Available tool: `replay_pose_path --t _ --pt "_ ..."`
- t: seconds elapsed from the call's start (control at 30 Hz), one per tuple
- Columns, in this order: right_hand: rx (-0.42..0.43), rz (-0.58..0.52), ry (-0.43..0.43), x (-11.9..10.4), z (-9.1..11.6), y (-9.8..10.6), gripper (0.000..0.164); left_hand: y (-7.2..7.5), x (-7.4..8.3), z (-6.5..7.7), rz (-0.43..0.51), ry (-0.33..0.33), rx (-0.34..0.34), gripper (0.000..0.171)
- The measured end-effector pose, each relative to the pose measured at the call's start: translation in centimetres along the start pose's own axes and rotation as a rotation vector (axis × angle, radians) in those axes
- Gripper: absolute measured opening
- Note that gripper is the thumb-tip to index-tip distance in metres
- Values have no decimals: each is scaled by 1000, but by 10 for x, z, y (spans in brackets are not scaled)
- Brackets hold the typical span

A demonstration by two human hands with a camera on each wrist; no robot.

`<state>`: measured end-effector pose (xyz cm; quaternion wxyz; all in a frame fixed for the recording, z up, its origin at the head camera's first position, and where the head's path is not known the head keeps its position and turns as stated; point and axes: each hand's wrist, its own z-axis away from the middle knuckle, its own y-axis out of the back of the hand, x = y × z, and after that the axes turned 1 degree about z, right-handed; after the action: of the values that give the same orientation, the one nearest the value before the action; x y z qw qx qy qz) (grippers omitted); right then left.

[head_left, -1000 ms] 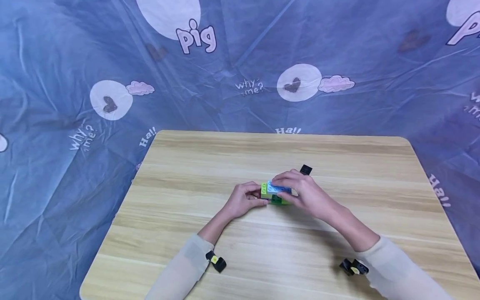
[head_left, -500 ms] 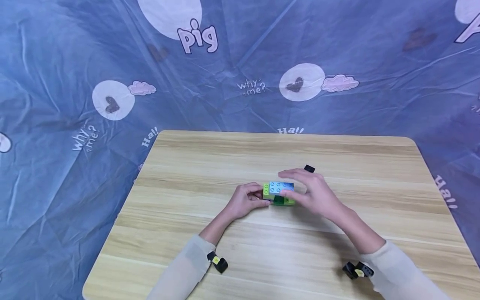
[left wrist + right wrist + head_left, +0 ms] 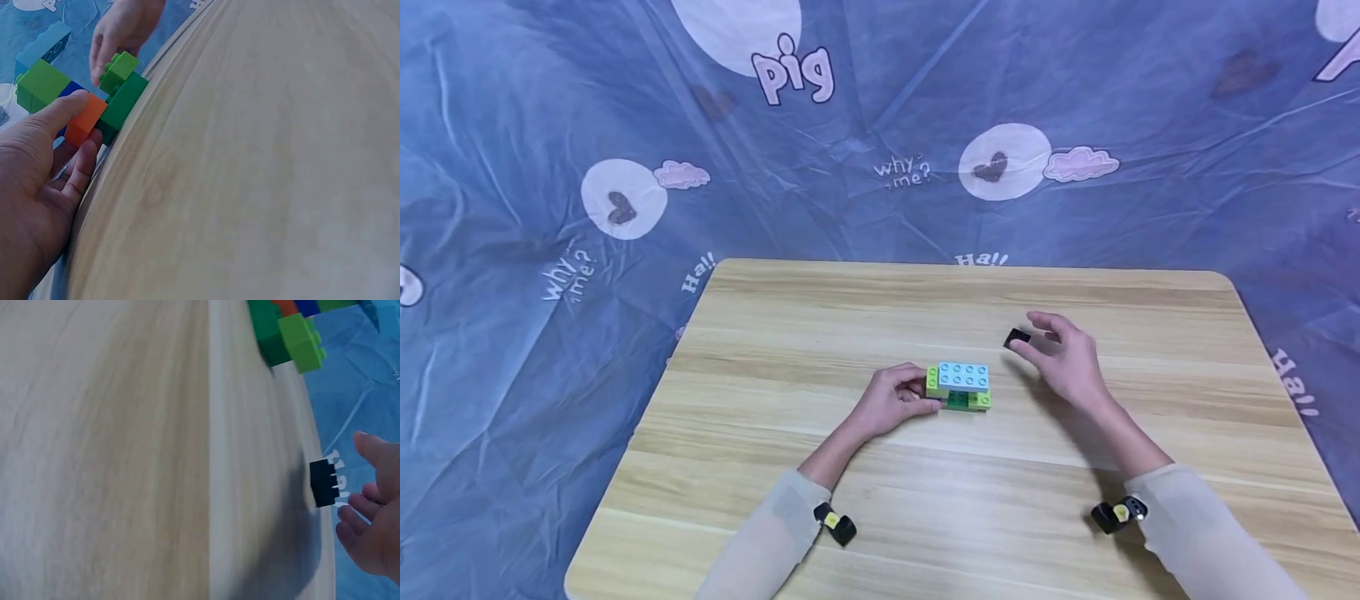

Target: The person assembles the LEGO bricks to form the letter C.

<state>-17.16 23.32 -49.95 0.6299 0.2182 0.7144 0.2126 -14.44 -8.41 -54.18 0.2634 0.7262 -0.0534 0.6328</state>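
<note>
My left hand (image 3: 891,403) grips the left side of a stack of toy building bricks on the table. In the left wrist view, its thumb presses an orange brick (image 3: 86,120), with a finger beneath. A dark green brick (image 3: 127,103) forms the base, carrying a small lime brick (image 3: 119,71) at its far end. Above the orange one sit a dark blue brick, partly hidden, and a lime brick (image 3: 42,86). A light blue brick (image 3: 964,377) tops the stack, overhanging to the right. Beside a small black brick (image 3: 1017,337), my right hand (image 3: 1067,358) spreads thumb and fingers, holding nothing.
The wooden table (image 3: 820,317) extends around the bricks, its far edge meeting a blue printed cloth (image 3: 850,208). Black and yellow devices (image 3: 835,523) are strapped at both sleeves.
My right hand has let go of the light blue brick and moved right and away from me to the black brick. The left hand keeps its grip on the stack.
</note>
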Motion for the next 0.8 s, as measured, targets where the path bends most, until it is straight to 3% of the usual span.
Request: replay_pose_path --t 0.17,0.3,0.47,0.6,0.8 --pt "-78 65 3 13 -4 -5 65 6 2 -2 -114 -20 -26 50" --pt "-59 90 34 22 -4 -8 59 11 8 -3 -229 -42 -34 69" --pt "7 99 90 27 -7 -12 47 17 21 -4 -151 -154 24 76" --pt "22 95 111 27 -8 -16 40 14 33 -7 -84 -274 -9 70" --pt "-43 26 171 13 12 -18 42 5 38 -13 -79 -308 -6 52"
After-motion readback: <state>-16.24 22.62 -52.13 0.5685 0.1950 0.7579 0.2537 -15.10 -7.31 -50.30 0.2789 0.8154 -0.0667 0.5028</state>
